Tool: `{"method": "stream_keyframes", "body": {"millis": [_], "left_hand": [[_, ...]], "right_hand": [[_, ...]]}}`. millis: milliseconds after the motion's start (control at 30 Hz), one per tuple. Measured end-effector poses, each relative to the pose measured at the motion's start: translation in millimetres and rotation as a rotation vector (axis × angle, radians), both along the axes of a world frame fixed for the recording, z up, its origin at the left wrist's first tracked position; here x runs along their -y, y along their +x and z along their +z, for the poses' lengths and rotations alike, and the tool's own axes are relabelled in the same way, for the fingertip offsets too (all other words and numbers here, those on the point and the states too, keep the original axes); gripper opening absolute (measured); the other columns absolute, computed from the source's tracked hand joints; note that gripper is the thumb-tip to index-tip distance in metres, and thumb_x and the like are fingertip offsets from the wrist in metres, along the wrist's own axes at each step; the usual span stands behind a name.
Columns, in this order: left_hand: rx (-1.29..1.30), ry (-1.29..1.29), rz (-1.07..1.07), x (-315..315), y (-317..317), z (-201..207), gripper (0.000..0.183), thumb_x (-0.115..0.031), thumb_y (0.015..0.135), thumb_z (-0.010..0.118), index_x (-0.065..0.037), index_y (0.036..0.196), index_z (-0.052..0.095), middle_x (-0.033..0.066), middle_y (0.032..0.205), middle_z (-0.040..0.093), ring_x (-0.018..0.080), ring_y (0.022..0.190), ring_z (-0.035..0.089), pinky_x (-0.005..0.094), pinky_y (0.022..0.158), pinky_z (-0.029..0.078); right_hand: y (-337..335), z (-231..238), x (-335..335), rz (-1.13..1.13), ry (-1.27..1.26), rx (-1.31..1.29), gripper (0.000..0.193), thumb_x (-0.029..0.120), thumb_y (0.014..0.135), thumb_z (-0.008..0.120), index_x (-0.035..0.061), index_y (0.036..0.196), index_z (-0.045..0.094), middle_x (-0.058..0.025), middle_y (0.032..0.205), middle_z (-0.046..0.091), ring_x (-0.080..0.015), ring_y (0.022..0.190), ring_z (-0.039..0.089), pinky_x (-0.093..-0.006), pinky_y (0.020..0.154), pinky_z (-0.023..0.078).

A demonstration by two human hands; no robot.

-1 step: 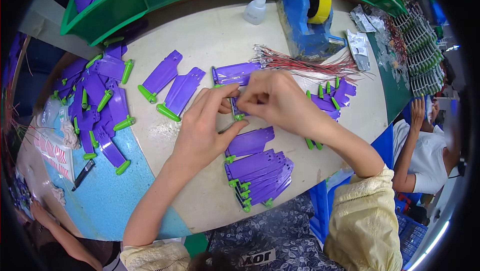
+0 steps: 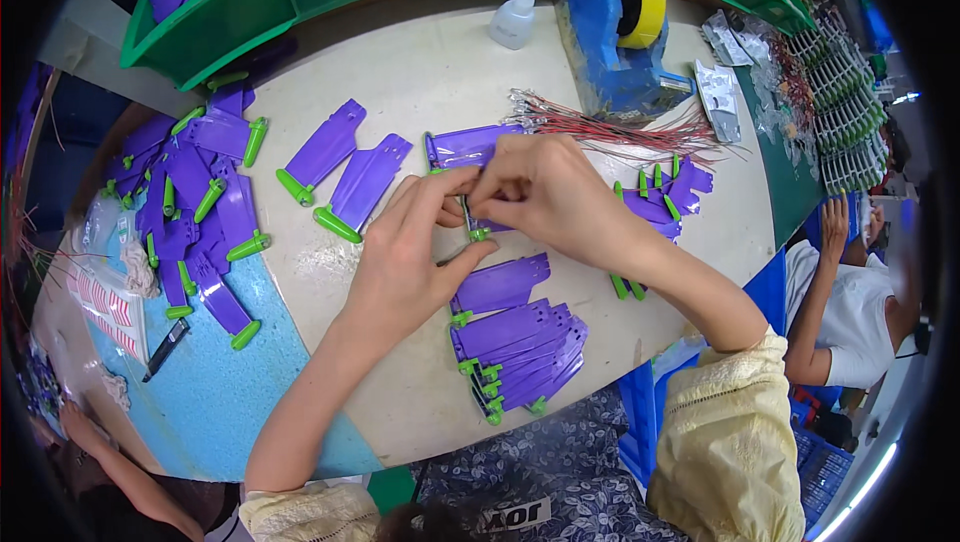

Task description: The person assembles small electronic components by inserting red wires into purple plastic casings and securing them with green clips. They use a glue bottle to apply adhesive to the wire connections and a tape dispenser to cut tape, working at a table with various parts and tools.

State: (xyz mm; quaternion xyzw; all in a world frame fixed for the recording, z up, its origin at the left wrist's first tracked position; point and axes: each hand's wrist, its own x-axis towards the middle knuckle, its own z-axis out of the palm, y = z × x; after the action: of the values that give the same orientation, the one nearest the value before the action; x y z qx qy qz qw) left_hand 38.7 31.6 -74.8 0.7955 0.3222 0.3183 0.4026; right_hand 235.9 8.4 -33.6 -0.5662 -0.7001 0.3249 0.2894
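In the middle of the table, my left hand (image 2: 405,247) grips the green end (image 2: 478,234) of a purple plastic blade between thumb and fingers. My right hand (image 2: 555,192) is closed in a pinch over the same blade, and its fingers cover most of it. Whether a small part sits in that pinch is hidden. Just beyond my fingers lies another purple blade (image 2: 465,148). Nearer to me are a single blade (image 2: 503,282) and an overlapping row of several blades (image 2: 520,342), their green ends to the left. Two more blades (image 2: 335,142) lie left of my hands.
Red wires (image 2: 610,127) lie beyond my right hand, with purple-green pieces (image 2: 665,202) to its right. A blade pile (image 2: 195,192) covers the left side near a black-handled tool (image 2: 166,350). A dropper bottle (image 2: 513,20), tape dispenser (image 2: 620,52) and green bin (image 2: 250,30) stand behind. Co-workers sit either side.
The fingers of my right hand have shifted very slightly over the blade. My left hand keeps its hold, and the things on the table lie as before.
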Motion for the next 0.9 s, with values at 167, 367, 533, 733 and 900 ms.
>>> {"method": "stream_keyframes", "body": {"millis": [167,367,533,733,900], "left_hand": [[0.112,-0.009,0.025,1.7,2.7,-5.8,0.058,-0.001,0.068,0.087,0.000,0.119,0.060,0.0148,0.102,0.065,0.0270,0.088,0.068,0.0357,0.077,0.058],[0.084,-0.015,0.035,1.5,4.7,-1.9,0.054,0.000,0.066,0.087,0.000,0.114,0.062,0.0145,0.103,0.064,0.0280,0.087,0.066,0.0367,0.075,0.057],[0.044,0.068,0.076,3.2,6.8,-1.3,0.045,-0.001,0.063,0.087,-0.002,0.102,0.065,0.0105,0.091,0.059,0.0274,0.082,0.058,0.0385,0.069,0.051],[-0.096,0.461,-0.054,-9.1,2.2,5.4,0.027,-0.014,0.068,0.087,-0.002,0.078,0.065,0.0075,0.092,0.061,0.0241,0.082,0.057,0.0357,0.068,0.051],[-0.054,0.384,-0.292,-28.1,9.5,8.9,0.026,-0.018,0.070,0.086,-0.002,0.077,0.065,0.0040,0.113,0.073,0.0249,0.087,0.059,0.0341,0.072,0.053]], "right_hand": [[-0.3,4.5,14.9,-0.022,-0.161,-0.084,0.007,0.000,0.076,0.074,-0.0017,0.083,0.075,-0.0127,0.071,0.062,-0.0232,0.061,0.058,-0.0361,0.057,0.044],[-1.7,0.6,18.9,0.052,-0.028,0.008,0.011,0.001,0.083,0.072,0.0007,0.093,0.078,-0.0065,0.072,0.059,-0.0141,0.063,0.052,-0.0314,0.055,0.038],[7.1,6.6,7.8,-0.106,-0.236,-0.211,0.007,0.002,0.082,0.075,-0.0044,0.085,0.074,0.0022,0.068,0.052,-0.0055,0.064,0.041,-0.0279,0.053,0.030],[3.3,2.2,11.0,-0.377,-0.135,0.064,0.010,0.007,0.074,0.075,-0.0031,0.076,0.073,-0.0135,0.060,0.062,-0.0226,0.053,0.057,-0.0384,0.054,0.044],[13.8,-7.4,18.9,-0.322,0.135,0.202,0.015,0.006,0.077,0.075,-0.0014,0.089,0.072,-0.0146,0.082,0.068,-0.0244,0.069,0.066,-0.0400,0.058,0.049]]}}
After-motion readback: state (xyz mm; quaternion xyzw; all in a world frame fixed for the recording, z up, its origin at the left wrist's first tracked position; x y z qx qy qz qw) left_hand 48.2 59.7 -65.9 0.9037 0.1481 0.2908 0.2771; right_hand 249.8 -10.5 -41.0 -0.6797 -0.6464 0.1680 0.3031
